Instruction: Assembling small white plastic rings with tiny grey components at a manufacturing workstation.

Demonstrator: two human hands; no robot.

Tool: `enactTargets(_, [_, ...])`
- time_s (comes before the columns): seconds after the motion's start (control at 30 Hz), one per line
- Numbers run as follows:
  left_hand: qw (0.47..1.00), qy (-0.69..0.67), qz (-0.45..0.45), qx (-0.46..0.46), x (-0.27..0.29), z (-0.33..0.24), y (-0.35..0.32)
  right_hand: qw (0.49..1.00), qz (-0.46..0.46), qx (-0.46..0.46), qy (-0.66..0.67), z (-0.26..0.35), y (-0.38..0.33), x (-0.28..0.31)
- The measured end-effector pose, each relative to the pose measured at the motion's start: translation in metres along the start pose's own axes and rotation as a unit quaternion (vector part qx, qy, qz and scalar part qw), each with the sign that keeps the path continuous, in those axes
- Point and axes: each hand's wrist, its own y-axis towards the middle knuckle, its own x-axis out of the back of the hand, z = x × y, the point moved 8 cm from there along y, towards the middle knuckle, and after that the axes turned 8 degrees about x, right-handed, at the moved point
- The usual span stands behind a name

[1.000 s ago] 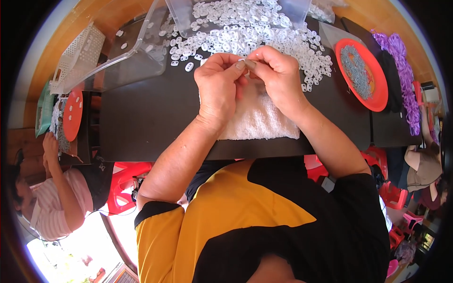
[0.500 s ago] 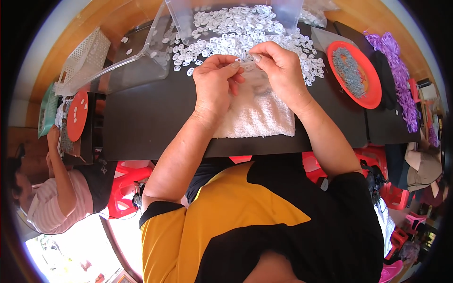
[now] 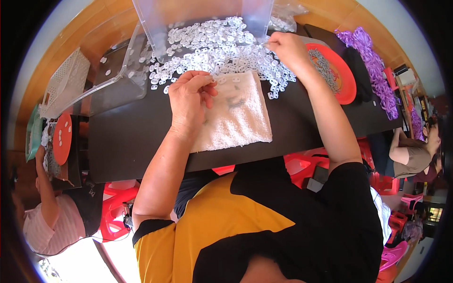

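Note:
My left hand is above the left side of a folded white towel, its thumb and fingers closed on a small white oval piece. Several similar pieces lie along the towel's far edge. My right hand is out at the right side of a heap of white oval pieces with holes. Its thumb and forefinger are pinched together; what they hold, if anything, is too small to make out. Grey markings show on the towel between the hands.
A clear plastic bin stands behind the heap, a clear lid-like tray to its left. On the right are a red plate of small grey pieces and purple cord. A person sits at left.
My right hand has left my left hand and moved right, toward the heap's right side. My left hand stays over the towel. The whole view has shifted somewhat.

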Motion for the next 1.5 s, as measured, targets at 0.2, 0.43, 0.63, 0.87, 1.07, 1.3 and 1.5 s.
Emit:
enactTargets(0.2, [1.000, 0.004, -0.011, 0.001, 0.001, -0.002, -0.001, 0.991, 0.020, 0.118, -0.059, 0.059, 0.020, -0.039])
enactTargets(0.43, [1.000, 0.011, 0.013, 0.004, -0.002, -0.005, 0.000, 0.992, 0.019, 0.126, -0.011, 0.060, 0.028, -0.046])
enactTargets(0.63, [0.999, 0.017, 0.014, 0.028, -0.002, -0.005, -0.002, 0.992, -0.004, 0.113, 0.061, 0.051, 0.005, -0.034])
enactTargets(0.87, [0.999, 0.039, 0.006, 0.005, 0.000, -0.003, 0.001, 0.973, 0.089, 0.191, -0.090, 0.068, 0.005, -0.050])
enactTargets(1.07, [0.999, 0.043, 0.003, 0.013, -0.001, -0.003, 0.001, 0.977, 0.063, 0.191, -0.066, 0.065, 0.002, -0.045])
enactTargets(1.3, [0.998, 0.056, 0.013, 0.030, -0.004, -0.002, -0.003, 0.966, 0.131, 0.037, 0.221, 0.060, -0.043, -0.032])
enactTargets(1.5, [0.996, 0.078, 0.037, 0.032, -0.009, 0.001, -0.002, 0.980, 0.111, 0.065, 0.154, 0.055, -0.058, -0.035])
